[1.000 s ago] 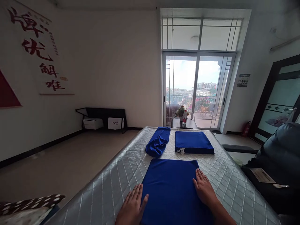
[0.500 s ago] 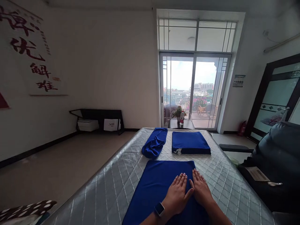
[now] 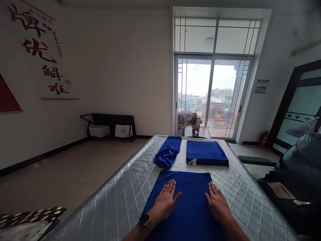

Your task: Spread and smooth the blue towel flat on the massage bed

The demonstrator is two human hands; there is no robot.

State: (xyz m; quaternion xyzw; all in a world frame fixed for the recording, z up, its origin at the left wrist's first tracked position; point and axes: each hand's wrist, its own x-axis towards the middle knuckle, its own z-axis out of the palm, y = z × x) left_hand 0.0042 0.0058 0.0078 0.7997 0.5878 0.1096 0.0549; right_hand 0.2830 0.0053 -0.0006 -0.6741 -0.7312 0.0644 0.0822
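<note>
A flat blue cloth lies spread on the silver quilted table cover in front of me. My left hand rests palm down on its left part, fingers stretched and thumb out, with a watch on the wrist. On the cloth's right edge lies my right hand, also flat, its fingers extended. Beyond the cloth stands a neat stack of folded blue cloths with white tags at the near left corner. To the left of that stack is a rumpled blue cloth.
A dark armchair with a card and a white-handled item flanks the right side. Past the far edge, a small table bears a plant and a bottle. A black rack stands by the left wall. Spotted fabric shows at lower left.
My left hand has slid left across the blue cloth, away from my right hand, which stays at the right edge. The view has turned slightly left.
</note>
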